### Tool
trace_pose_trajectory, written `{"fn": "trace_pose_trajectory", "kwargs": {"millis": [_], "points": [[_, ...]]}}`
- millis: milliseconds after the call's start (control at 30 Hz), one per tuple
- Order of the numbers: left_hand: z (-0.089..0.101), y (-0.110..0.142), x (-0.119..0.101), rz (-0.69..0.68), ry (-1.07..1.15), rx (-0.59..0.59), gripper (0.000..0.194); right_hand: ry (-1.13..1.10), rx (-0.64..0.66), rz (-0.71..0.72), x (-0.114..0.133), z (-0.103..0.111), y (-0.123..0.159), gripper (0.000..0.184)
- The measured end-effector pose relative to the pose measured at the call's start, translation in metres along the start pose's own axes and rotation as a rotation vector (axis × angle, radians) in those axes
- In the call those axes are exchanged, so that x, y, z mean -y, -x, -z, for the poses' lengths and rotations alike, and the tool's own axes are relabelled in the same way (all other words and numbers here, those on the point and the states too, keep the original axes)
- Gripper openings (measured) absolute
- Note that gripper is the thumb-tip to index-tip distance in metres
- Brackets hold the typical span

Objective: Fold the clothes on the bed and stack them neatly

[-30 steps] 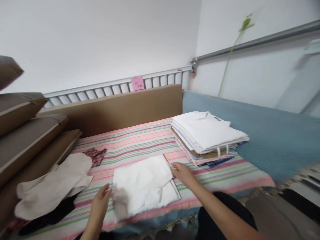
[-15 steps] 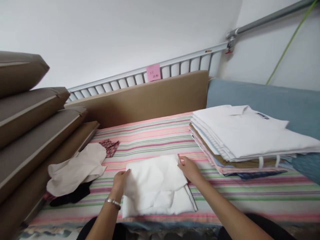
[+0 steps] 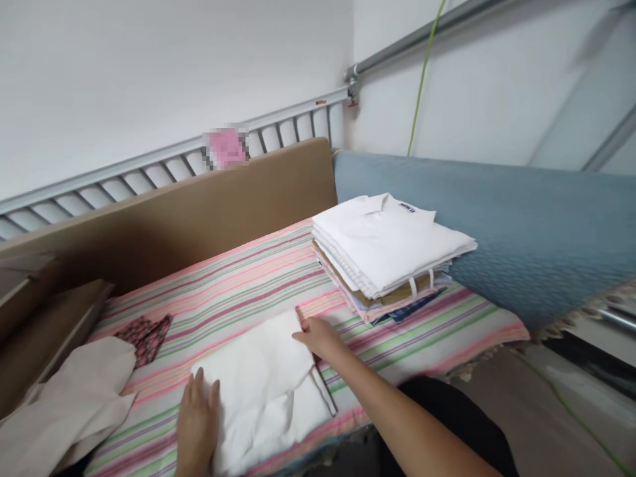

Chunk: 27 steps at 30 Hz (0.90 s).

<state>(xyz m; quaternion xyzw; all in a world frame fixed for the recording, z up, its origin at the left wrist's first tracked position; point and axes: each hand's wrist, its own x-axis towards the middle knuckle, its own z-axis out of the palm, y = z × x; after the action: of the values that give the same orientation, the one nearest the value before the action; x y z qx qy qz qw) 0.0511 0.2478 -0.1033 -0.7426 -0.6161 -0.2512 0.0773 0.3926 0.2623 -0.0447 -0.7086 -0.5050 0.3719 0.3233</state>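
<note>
A folded white garment (image 3: 261, 384) lies on the striped cover in front of me, its near side creased and a dark edge showing at the right. Beside its left edge is my left hand (image 3: 197, 417), fingers and thumb apart, the palm side hidden. My right hand (image 3: 315, 336) pinches the upper right corner of the garment between thumb and fingers. Farther right stands a neat stack of folded clothes (image 3: 392, 248), topped by a white collared shirt with dark lettering.
At the left lie a crumpled cream cloth (image 3: 74, 404) and a dark red patterned cloth (image 3: 146, 338). Brown cushions (image 3: 47, 324) rise beyond them. A brown board (image 3: 238, 199) and a radiator (image 3: 163, 173) line the back; blue padding (image 3: 497, 218) borders the right.
The view has swung to the right. My left hand has let go of the garment's left edge and its fingers have spread. My right hand still pinches the corner.
</note>
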Motion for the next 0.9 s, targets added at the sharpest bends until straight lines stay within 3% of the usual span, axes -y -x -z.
{"fn": "trace_pose_trajectory", "kwargs": {"millis": [100, 200, 367, 500, 700, 900], "points": [[-0.011, 0.011, -0.003, -0.073, -0.078, 0.005, 0.037, -0.085, -0.001, 0.014, 0.006, -0.003, 0.004, 0.011], [-0.008, 0.012, -0.012, -0.010, -0.084, -0.016, 0.041, -0.231, 0.052, 0.004, 0.013, -0.006, 0.006, 0.010], [0.004, 0.007, -0.028, 0.102, -0.076, 0.021, 0.044, -0.451, 0.227, -0.181, 0.010, -0.011, 0.008, 0.012], [0.009, 0.007, -0.035, 0.120, -0.074, 0.056, 0.044, -0.496, 0.302, -0.279, 0.003, -0.012, 0.010, 0.011], [0.009, 0.008, -0.040, 0.170, -0.087, 0.039, 0.052, -0.470, 0.339, -0.294, 0.002, -0.012, 0.015, 0.002], [0.009, 0.008, -0.033, 0.210, -0.057, 0.063, 0.057, -0.560, 0.557, -0.301, 0.005, -0.006, 0.027, 0.011]]}}
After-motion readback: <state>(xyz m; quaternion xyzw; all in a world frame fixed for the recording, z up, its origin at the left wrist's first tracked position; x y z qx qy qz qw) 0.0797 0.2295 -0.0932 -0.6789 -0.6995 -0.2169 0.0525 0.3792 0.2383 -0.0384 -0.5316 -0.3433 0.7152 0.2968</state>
